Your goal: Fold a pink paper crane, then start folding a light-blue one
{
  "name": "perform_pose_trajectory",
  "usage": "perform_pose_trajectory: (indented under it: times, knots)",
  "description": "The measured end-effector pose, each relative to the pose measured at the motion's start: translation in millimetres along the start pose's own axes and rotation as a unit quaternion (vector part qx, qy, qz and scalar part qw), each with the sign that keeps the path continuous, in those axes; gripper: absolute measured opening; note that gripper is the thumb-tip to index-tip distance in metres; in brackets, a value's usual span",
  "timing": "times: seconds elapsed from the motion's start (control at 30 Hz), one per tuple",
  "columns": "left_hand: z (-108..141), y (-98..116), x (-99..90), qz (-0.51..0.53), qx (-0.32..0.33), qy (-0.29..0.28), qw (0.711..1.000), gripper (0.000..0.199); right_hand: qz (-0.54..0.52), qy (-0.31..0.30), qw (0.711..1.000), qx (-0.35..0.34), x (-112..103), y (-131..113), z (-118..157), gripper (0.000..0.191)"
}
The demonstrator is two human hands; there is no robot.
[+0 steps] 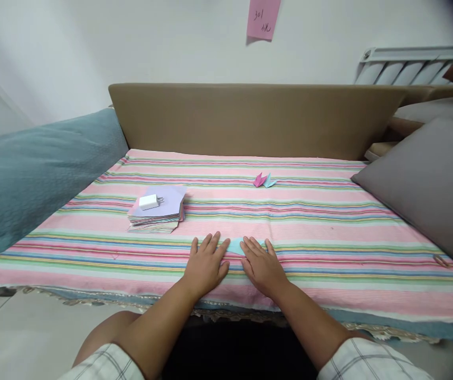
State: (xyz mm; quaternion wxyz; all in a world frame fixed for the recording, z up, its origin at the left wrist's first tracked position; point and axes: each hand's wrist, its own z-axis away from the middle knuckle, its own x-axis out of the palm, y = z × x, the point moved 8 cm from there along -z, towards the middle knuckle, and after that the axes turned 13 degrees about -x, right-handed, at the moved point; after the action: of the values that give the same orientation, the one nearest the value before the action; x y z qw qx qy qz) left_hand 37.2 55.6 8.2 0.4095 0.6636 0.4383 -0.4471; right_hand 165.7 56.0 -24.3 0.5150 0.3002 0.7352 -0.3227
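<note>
A folded piece of light blue paper (235,246) lies flat on the striped cloth near the front edge of the seat. My left hand (207,266) rests with spread fingers at the paper's left end, its index fingertip at the edge. Across the right part of the paper lies my right hand (264,266), fingers stretched out and covering much of it. Further back stand two small folded paper figures, a magenta one (258,180) and a light blue one (269,181), touching or very close together.
Left of my hands sits a stack of coloured paper (163,219) with a white plug adapter (149,202) on top. A grey cushion (428,184) lies at the right, a blue-covered armrest (44,169) at the left. Behind rises a brown backrest (250,121).
</note>
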Motion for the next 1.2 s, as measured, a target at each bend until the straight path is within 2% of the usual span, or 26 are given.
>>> perform_pose_trajectory:
  times: [0.13,0.3,0.37,0.43,0.5,0.57,0.77,0.97,1.2]
  knots:
    - [0,1,2.7,-0.022,0.0,-0.01,1.0,0.042,0.0,-0.004,1.0,0.001,0,1,0,0.046]
    - [-6,-11,-4.9,-0.009,-0.02,-0.027,0.999,0.039,0.004,-0.002,1.0,-0.002,-1,0,0,0.046]
    - [-9,-12,-12.4,0.003,-0.036,0.003,0.999,0.036,0.004,-0.001,1.0,0.0,-1,0,0,0.045]
    - [-8,0,-17.6,0.026,-0.002,0.035,0.999,0.04,0.001,0.001,1.0,0.001,-1,-1,0,0.045]
    - [-2,24,-11.1,0.05,0.089,0.008,0.995,0.044,-0.006,0.001,1.0,0.004,-2,-1,0,0.045]
    - [3,37,-1.8,0.056,0.125,-0.014,0.99,0.047,-0.023,-0.001,1.0,0.009,-4,1,0,0.044]
    - [3,35,14.5,0.062,0.105,-0.02,0.992,0.049,-0.115,0.018,0.992,0.055,-8,19,-2,0.038]
    - [4,31,15.5,0.07,0.1,-0.023,0.992,0.048,-0.138,0.075,0.981,0.111,-8,32,-8,0.032]
    - [4,34,18.5,0.056,0.102,-0.038,0.993,0.049,-0.156,0.098,0.976,0.116,-9,32,-7,0.027]
